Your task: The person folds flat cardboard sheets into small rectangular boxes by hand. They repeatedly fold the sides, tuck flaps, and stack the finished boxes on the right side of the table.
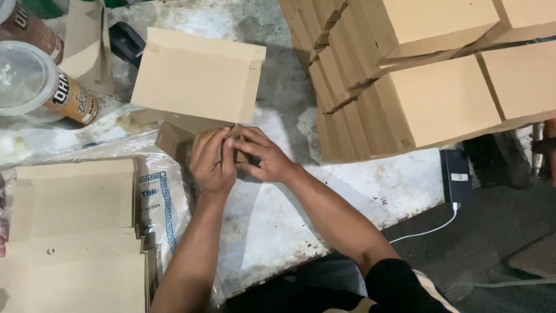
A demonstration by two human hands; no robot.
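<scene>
A small brown cardboard box (194, 78) lies half folded on the worn white table (278, 226), its lid flap standing open toward the far side. My left hand (212, 161) curls over the near side wall of the box and presses a flap inward. My right hand (263, 155) pinches the same flap from the right with thumb and fingers. Both hands meet at the box's near right corner. The part of the box under my hands is hidden.
Stacks of folded brown boxes (417, 75) fill the far right. Flat cardboard blanks (75, 232) lie at the near left on a plastic bag (162, 203). Plastic-lidded cups (35, 81) stand far left. A phone (456, 174) with a white cable lies at the table's right edge.
</scene>
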